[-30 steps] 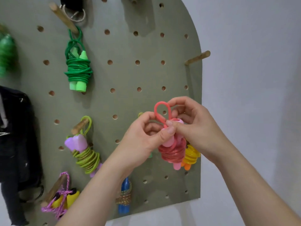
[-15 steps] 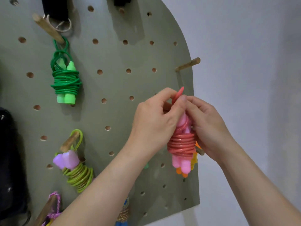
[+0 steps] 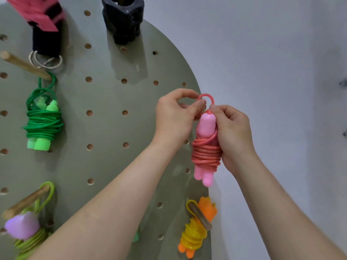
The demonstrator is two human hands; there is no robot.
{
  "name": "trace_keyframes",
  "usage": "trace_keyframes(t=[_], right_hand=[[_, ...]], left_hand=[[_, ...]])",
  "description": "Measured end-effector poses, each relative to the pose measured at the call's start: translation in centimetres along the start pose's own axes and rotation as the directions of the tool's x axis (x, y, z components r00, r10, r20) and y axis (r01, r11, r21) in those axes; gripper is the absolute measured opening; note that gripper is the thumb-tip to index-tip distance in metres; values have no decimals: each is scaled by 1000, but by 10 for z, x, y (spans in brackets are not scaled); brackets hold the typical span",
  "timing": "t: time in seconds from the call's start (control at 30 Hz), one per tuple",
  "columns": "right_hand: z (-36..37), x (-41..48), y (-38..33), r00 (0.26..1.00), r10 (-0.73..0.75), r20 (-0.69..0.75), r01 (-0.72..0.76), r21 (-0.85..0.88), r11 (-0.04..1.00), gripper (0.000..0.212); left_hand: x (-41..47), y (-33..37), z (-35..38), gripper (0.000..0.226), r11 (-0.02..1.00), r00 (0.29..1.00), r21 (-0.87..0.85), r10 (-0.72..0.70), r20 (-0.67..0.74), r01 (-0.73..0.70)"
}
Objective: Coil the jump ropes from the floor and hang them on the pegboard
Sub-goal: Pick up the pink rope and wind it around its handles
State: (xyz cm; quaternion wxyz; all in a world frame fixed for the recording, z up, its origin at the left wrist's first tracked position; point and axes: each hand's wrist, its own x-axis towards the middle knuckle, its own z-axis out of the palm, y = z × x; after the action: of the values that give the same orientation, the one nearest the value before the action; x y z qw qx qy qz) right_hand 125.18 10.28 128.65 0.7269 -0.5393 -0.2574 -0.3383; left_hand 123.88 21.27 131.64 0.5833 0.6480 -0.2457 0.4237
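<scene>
Pinching loop (image 3: 205,95) of pink jump rope (image 3: 205,154), left hand (image 3: 174,119) grip; right hand (image 3: 232,132) grip clasps coiled bundle at pegboard (image 3: 112,166) edge.

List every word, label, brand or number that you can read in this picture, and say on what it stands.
None. No readable text shows on the pegboard, the pink jump rope, the green rope, the yellow rope or the wall; the cloth at the top is blurred.

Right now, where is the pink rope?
Head view, centre-right: left hand and right hand hold the pink rope at the pegboard's right edge, above the yellow rope.
</scene>
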Motion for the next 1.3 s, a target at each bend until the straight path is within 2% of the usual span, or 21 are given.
trace_keyframes(t=[0.1,0.2,0.27,0.33,0.4,0.5,0.57,0.67,0.73,0.8,0.83,0.93,1.0,1.03,1.1,1.13,1.23,1.3], right_hand=[[2,11,6,988,151,42,-155,149,977,18],[4,18,13,941,288,177,-329,289,899,24],[5,24,20,887,355,294,-448,366,816,26],[6,29,25,844,406,350,-524,381,761,21],[10,33,31,831,460,311,-549,330,768,19],[21,36,40,867,462,188,-497,251,831,15],[28,37,46,904,416,97,-428,217,878,12],[30,42,59,953,301,-27,-298,77,951,16],[31,48,65,989,126,-75,-137,-168,976,23],[34,51,67,998,-12,-64,-14,-392,920,30],[34,52,66,997,-42,-62,10,-445,895,33],[32,57,69,995,-66,-74,28,-431,902,25],[29,59,70,994,-2,-105,-24,-250,968,16],[28,59,72,993,13,-115,-36,-200,979,18],[25,56,75,994,-56,-92,28,-280,959,26],[22,53,77,991,-111,-70,81,-339,937,28],[11,45,78,990,-135,46,142,-366,920,35],[1,41,78,985,-61,160,112,-335,936,29]], left_hand=[[12,-8,6,7,991,997,108,76,9,-77],[18,-14,3,17,995,994,54,78,71,-82],[18,-15,-2,16,999,990,0,31,139,-32],[20,-18,-9,19,1000,981,22,-19,195,15],[22,-26,-15,25,992,981,124,-17,192,-7],[25,-44,-16,23,921,995,377,92,28,-96],[22,-49,-12,20,889,991,444,130,-17,-109],[16,-50,-12,33,943,997,332,6,72,-30],[11,-53,-15,39,971,985,234,-78,154,41],[3,-56,-17,53,953,967,304,-79,242,1],[2,-57,-18,59,934,959,355,-73,273,-30],[11,-52,-19,55,864,954,485,-21,299,-133],[21,-54,-19,41,726,939,630,66,338,-278],[24,-54,-17,37,646,933,695,76,352,-315],[23,-55,-11,39,524,940,790,59,337,-317],[21,-55,-8,44,495,948,817,46,314,-295],[24,-53,-8,51,472,960,847,-3,279,-245],[23,-51,-13,54,548,954,807,-51,296,-221]])
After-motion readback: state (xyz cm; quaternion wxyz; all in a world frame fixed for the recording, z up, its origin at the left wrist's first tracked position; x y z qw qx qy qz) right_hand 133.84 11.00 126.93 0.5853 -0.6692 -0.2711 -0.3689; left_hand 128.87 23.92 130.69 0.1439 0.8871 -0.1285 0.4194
